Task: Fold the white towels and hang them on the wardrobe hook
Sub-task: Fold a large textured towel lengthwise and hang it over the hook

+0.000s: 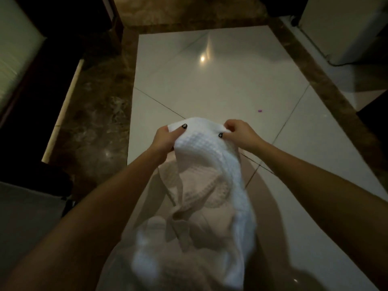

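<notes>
1. Our left hand [165, 136] grips the top edge of the white waffle towel [210, 160]. The thumb lies on top and the fingers are curled under the cloth.
2. Our right hand [239, 133] pinches the same top edge, thumb pressed onto the fabric and fingers curled behind it.
3. The two hands are near each other, with a short bunched span of towel between them.
4. The towel is held in the air above the floor, hanging from our hands down toward us. Its lower part is blurred, and we can make out loose folds and a narrow band of cloth within it.
5. Below lie glossy white floor tiles [210, 87], framed by a brown marble border [100, 106] along their left, far and right edges.
6. A small purple speck [260, 110] lies on the tiles toward their right edge, well apart from the towel.
7. A bright light reflection [202, 58] shows near the far edge of the tiles.
8. A black cable [340, 64] lies on the floor at the far right corner.
</notes>
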Motion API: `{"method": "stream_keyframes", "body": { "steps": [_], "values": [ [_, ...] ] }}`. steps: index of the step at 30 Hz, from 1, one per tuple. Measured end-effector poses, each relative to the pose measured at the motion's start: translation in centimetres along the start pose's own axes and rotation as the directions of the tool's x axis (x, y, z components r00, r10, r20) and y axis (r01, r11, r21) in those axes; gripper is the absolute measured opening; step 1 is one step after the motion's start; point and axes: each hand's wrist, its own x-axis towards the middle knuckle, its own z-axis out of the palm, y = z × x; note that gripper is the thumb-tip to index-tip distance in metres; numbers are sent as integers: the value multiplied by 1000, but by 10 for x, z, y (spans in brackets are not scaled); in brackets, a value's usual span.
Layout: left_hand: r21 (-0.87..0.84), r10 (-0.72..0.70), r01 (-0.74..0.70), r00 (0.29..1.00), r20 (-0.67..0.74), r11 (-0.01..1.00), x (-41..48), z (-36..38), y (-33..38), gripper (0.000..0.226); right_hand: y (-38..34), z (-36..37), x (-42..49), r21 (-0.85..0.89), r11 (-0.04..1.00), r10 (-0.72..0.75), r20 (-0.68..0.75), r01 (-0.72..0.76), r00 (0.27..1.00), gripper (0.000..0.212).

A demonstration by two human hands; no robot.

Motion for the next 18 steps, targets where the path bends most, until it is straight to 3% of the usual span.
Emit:
{"method": "stream_keyframes", "body": {
  "steps": [3, 6, 9, 13, 18],
  "values": [
    [111, 107, -117, 990, 94, 987, -33, -2, 57, 29, -25, -49, -35, -32, 994, -107, -21, 106, 994, 21],
    [244, 166, -208, 970, 178, 947, -77, -6, 112, 33, -54, -98, -88, -55, 988, -143, 23, 144, 989, 17],
    [308, 143, -213, 962, 234, 927, -127, -12, 171, 18, -91, -145, -145, 17, 995, -98, 25, 98, 995, 8],
    [358, 117, -224, 948, 296, 906, -183, -17, 253, 18, -141, -200, -206, 112, 994, -4, -19, 6, 1000, 27],
    [382, 115, -237, 942, 316, 893, -277, -19, 343, 21, -207, -274, -282, 155, 986, 60, -41, -53, 997, 20]
  ]
}}
